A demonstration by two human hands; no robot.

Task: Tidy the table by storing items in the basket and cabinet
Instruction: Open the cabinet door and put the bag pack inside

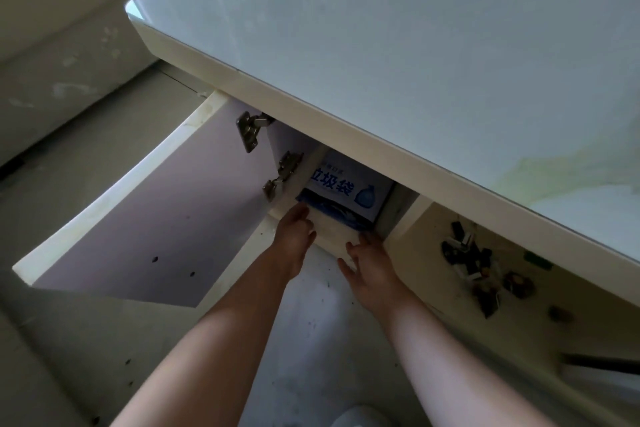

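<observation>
Under the table's glass top (398, 55), a cabinet stands with its door (166, 215) swung wide to the left. Inside lies a white and blue packet of rubbish bags (346, 189) with blue print, on top of a pale flat item (332, 229) at the cabinet's mouth. My left hand (294, 239) reaches in and touches the left end of that stack. My right hand (372, 267) is at its front right corner, fingers spread. Whether either hand grips the stack is hidden by the fingers and the table edge.
Two metal hinges (251, 130) stick out at the door's inner edge. The closed cabinet front to the right carries several small dark magnets or clips (474, 263). Pale floor (311, 340) lies below my arms. A wall runs along the left.
</observation>
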